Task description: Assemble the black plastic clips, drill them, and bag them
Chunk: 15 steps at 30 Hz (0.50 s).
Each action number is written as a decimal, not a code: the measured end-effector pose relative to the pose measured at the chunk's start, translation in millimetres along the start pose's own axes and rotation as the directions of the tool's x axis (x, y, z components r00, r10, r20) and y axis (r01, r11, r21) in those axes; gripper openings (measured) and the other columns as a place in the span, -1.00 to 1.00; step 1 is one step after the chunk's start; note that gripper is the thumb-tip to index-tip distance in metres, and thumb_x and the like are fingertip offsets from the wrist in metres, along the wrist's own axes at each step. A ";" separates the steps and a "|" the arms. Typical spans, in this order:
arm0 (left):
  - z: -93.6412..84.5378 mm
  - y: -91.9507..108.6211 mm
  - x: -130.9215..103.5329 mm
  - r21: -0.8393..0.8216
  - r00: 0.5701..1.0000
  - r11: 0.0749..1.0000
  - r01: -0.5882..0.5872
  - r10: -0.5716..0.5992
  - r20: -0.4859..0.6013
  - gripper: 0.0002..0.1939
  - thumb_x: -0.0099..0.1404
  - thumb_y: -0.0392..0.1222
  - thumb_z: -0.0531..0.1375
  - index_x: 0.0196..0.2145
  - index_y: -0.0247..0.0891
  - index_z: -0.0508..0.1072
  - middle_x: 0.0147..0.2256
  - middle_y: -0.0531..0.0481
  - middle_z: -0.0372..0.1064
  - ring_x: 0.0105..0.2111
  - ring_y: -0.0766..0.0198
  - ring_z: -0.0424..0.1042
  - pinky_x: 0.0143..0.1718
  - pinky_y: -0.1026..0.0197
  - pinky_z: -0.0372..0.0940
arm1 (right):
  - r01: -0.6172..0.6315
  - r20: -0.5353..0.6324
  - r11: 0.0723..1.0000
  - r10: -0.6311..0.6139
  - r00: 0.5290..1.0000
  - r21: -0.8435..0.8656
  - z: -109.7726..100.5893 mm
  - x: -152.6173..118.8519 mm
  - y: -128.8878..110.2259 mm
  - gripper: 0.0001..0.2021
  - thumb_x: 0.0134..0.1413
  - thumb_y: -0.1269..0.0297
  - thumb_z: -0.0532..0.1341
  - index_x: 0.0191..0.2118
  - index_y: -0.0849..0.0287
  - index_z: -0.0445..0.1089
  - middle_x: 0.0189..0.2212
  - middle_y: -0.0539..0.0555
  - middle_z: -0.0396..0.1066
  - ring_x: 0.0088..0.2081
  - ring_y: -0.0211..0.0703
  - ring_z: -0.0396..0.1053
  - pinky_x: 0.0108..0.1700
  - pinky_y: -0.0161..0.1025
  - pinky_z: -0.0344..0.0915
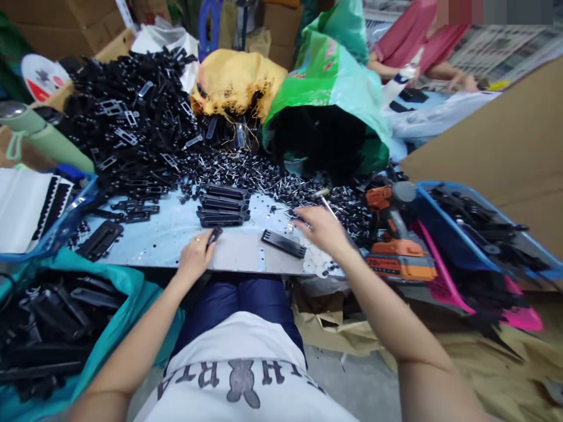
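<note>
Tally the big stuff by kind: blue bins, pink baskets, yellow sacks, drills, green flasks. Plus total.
Blue bins: 2 (left bin, right bin)
Pink basket: 1
Yellow sack: 1
Drill: 1
Green flask: 1
Total: 6

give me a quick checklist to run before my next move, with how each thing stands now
1. Left hand holding small part: ok
2. Right hand gripping a pin: cannot tell, fingers blurred
3. Black bar lying on the table, between the hands: ok
4. Stack standing clear of both hands: ok
5. Table front free of loose bits: not ok
6. Drill switched off: cannot tell
</note>
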<state>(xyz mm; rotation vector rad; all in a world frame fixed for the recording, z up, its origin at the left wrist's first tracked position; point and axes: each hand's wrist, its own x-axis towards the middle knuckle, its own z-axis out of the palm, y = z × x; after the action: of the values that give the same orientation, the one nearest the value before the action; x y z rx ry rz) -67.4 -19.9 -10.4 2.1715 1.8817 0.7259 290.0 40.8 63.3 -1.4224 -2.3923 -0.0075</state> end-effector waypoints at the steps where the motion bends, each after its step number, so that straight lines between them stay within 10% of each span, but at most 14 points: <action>1: 5.4 3.8 -8.7 0.042 1.000 0.999 -0.022 0.021 0.015 -0.66 0.28 -0.15 0.02 -0.04 -0.35 0.34 -0.20 -0.24 0.38 -0.16 0.04 0.35 -0.14 0.04 0.27 | 0.036 0.066 0.997 -0.040 0.997 0.062 19.9 -1.9 -22.0 -0.59 0.13 0.02 0.09 -0.03 0.19 0.36 -0.13 0.23 0.39 -0.09 0.03 0.29 -0.05 -0.02 0.22; 5: 10.3 15.6 -25.8 0.001 0.997 0.998 -0.066 0.066 -0.036 -0.74 0.29 -0.16 0.02 -0.14 -0.33 0.36 -0.22 -0.24 0.37 -0.16 0.03 0.34 -0.12 0.01 0.26 | -0.124 0.114 0.894 0.082 0.990 0.431 74.0 -4.3 -86.0 -0.54 0.11 0.01 0.11 0.06 0.17 0.29 -0.16 0.22 0.40 -0.14 -0.01 0.35 -0.11 -0.03 0.31; 11: -9.3 41.8 -18.6 -0.429 0.984 0.895 -0.117 0.162 0.068 -0.73 0.27 -0.13 0.09 -0.10 -0.25 0.37 -0.19 -0.12 0.42 -0.17 0.17 0.39 -0.14 0.12 0.30 | -0.362 0.411 0.309 -0.108 0.905 0.879 78.9 8.2 -125.5 -0.60 0.06 0.01 0.15 -0.14 0.25 0.37 -0.56 -0.03 0.38 -0.54 -0.30 0.36 -0.45 -0.33 0.32; 15: -18.4 46.2 -16.7 -0.479 0.972 0.878 0.028 0.088 0.218 -0.79 0.23 -0.10 0.14 -0.26 -0.25 0.46 -0.35 -0.05 0.47 -0.38 0.26 0.42 -0.31 0.25 0.30 | -0.240 0.294 0.424 -0.067 0.953 0.873 64.0 1.8 -122.4 -0.69 0.03 0.09 0.21 -0.18 0.22 0.38 -0.41 0.04 0.44 -0.44 -0.27 0.40 -0.35 -0.31 0.34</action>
<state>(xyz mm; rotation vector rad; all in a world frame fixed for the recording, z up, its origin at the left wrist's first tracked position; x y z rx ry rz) -36.7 -47.9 21.7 1.8738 1.3721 0.7991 165.9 -6.5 25.3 -0.9772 -1.8735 1.4122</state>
